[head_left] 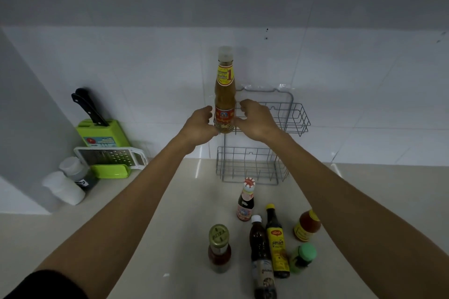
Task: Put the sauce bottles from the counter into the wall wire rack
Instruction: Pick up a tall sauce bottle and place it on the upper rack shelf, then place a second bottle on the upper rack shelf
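Both hands [228, 120] flank racked tall bottle [225, 94].

The scene is dim and grey-blue, with flat, even light and no single strong source in view; a broad dark band of shade crosses the wall [218, 0] toward twelve o'clock; soft shadows fall on the tiles just beside the tall bottle [225, 90]; small glare streaks shine on the counter [170, 201] where it meets the wall, at about three o'clock and near centre; wide-angle distortion bows the tile lines and stretches both forearms toward the lower corners; the white containers [64, 187] at nine o'clock look soft, and fine label print is blurred.
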`<state>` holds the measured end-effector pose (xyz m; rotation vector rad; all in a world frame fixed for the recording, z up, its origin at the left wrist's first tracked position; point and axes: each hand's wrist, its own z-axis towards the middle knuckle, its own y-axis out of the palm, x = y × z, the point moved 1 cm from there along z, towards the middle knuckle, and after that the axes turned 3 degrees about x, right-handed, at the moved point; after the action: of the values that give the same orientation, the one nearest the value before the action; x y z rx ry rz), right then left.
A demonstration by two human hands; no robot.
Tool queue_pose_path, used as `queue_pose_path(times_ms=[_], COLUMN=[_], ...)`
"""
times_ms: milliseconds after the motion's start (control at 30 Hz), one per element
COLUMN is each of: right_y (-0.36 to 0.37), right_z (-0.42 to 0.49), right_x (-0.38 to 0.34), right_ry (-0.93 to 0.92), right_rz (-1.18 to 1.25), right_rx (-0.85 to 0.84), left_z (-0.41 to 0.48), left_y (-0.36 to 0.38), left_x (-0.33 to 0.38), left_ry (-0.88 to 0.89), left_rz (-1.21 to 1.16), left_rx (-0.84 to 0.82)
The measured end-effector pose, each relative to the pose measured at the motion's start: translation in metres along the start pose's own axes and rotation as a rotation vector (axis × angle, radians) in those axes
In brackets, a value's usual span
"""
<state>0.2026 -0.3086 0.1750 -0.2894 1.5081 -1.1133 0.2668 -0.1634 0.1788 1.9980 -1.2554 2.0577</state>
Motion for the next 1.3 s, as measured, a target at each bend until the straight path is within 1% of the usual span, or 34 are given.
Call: queue_pose_path(times_ms=[67, 167, 233, 400, 467, 533, 633, 700, 733, 800, 867, 967, 1100, 1200, 1300], right_y=[-0.008, -0.017, -0.017, 0.01, 0.026, 0.044, 0.068, 0.084, 0.093, 0.107, 0.117, 0.128, 0.131, 0.123, 0.107], right_z=[-0.021, -0.065, -0.099, -0.176, -0.202, -0.221, -0.238, -0.246, -0.25, -0.254, -0.257, -0.263, -0.271, -0.274, -0.28], right_x=[0.001, 0.013, 0.027, 0.069, 0.086, 0.104, 0.12, 0.122, 0.122, 0.123, 0.123, 0.124, 0.128, 0.131, 0.129], right_ry=[-0.01, 0.008, 0.052, 0.136, 0.162, 0.194, 0.311, 0.351, 0.366, 0.407, 0.439, 0.457, 0.493, 0.559, 0.631], right_rz=[0.006, 0.052, 0.062, -0.088, -0.053, -0.037, -0.06, -0.164, -0.223, -0.289, -0.303, -0.27, -0.193, -0.094, 0.001], right_rx=[0.015, -0.001, -0.053, -0.227, -0.234, -0.23, -0.338, -0.439, -0.462, -0.441, -0.376, -0.352, -0.333, -0.408, -0.503], left_z=[-0.024, -0.061, -0.083, -0.14, -0.158, -0.17, -0.18, -0.185, -0.187, -0.187, -0.186, -0.19, -0.197, -0.202, -0.214], left_y=[0.007, 0.027, 0.044, 0.096, 0.118, 0.137, 0.155, 0.162, 0.166, 0.176, 0.182, 0.19, 0.196, 0.194, 0.193], left_x=[0.006, -0.001, -0.013, -0.042, -0.063, -0.086, -0.12, -0.142, -0.153, -0.17, -0.181, -0.189, -0.192, -0.197, -0.2], left_ry=[0.012, 0.036, 0.031, 0.061, 0.027, -0.053, -0.183, -0.254, -0.281, -0.31, -0.33, -0.338, -0.332, -0.348, -0.364], left_rz=[-0.064, -0.025, -0.006, -0.018, 0.011, 0.004, 0.106, 0.195, 0.206, 0.163, 0.064, -0.099, -0.179, -0.216, -0.313], left_rx=[0.004, -0.054, -0.099, -0.318, -0.424, -0.538, -0.612, -0.603, -0.582, -0.523, -0.461, -0.476, -0.439, -0.455, -0.459])
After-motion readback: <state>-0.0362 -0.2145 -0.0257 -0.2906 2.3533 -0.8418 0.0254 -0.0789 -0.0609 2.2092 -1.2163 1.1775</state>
